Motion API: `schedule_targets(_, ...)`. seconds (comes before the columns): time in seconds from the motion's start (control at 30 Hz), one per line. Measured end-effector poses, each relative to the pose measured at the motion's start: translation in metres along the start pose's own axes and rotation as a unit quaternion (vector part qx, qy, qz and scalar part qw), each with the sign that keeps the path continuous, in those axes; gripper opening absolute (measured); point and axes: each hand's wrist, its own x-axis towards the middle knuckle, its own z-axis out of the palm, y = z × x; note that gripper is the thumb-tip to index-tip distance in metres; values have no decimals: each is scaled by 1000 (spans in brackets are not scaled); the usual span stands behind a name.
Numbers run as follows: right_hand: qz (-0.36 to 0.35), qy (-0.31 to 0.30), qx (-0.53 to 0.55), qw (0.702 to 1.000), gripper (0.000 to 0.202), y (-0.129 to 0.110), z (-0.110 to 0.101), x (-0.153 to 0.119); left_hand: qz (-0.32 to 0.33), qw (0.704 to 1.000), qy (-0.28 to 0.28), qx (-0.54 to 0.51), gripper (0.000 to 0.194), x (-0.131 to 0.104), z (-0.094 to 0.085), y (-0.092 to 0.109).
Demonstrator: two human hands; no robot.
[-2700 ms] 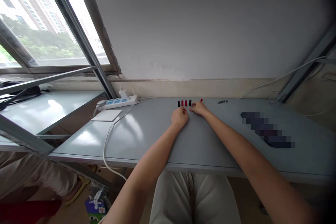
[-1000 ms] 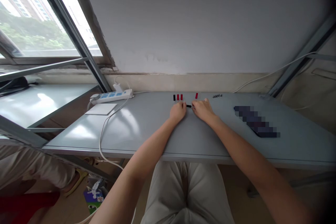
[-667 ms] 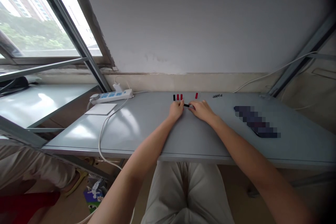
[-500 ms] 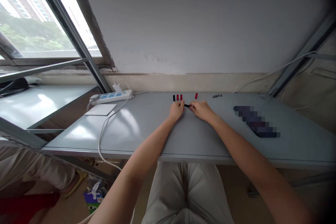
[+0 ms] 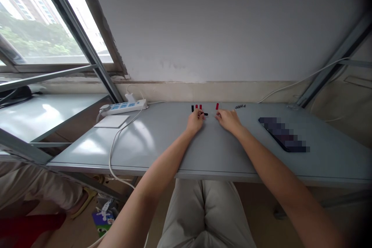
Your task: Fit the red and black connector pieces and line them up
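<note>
My left hand (image 5: pixel 195 121) pinches a short black cylinder (image 5: pixel 205 114), whose end points right out of the fingertips. Just beyond that hand stand a second small black cylinder (image 5: pixel 192 108) and two red cylinders, one on the left (image 5: pixel 196 107) and one on the right (image 5: pixel 200 107). A gap to the right, my right hand (image 5: pixel 229 119) has its fingertips drawn together low over the desk; whatever may be between them is too small to make out. Another red cylinder (image 5: pixel 217 106) is right behind those fingers. Several tiny dark metal pieces (image 5: pixel 240 106) lie in a row farther right.
On the grey desk (image 5: pixel 162 151), a dark, pixelated flat object (image 5: pixel 283 135) lies at right. A white power strip (image 5: pixel 128 105), a white flat plate (image 5: pixel 112 121) and a loose white cable (image 5: pixel 110 155) occupy the left. The wall (image 5: pixel 203 38) rises behind.
My right hand has come away from the black cylinder and shifted slightly right. The cylinder stays in my left hand, whose fingers have changed their grip a little.
</note>
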Motion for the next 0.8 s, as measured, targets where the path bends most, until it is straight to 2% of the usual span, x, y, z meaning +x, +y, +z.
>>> schedule_targets(0.1, -47, 9, 99, 994, 19, 1, 4, 1, 14, 999, -28, -36, 14, -2, 0, 3)
schedule_targets(0.17, -73, -8, 161, 984, 20, 1, 8, 2, 23, 996, -50, -71, 14, -3, 0, 6)
schedule_targets(0.27, -78, -37, 224, 971, 19, 0, 13, 2, 32, 992, -80, -95, 16, -4, 0, 10)
schedule_targets(0.43, -72, -53, 247, 965, 18, -1, 16, 0, 28, 986, -132, -100, 19, -5, 3, 7)
schedule_targets(0.5, -71, -47, 235, 968, 18, 1, 18, 1, 30, 987, -134, -84, 23, -6, 4, 5)
schedule_targets(0.67, 13, 2, 215, 977, 22, 16, 22, 8, 73, 994, -71, 30, 21, -8, 1, 6)
schedule_targets(0.8, 90, 22, 216, 972, 20, 35, 22, 18, 105, 982, -102, 119, 20, -11, -3, 7)
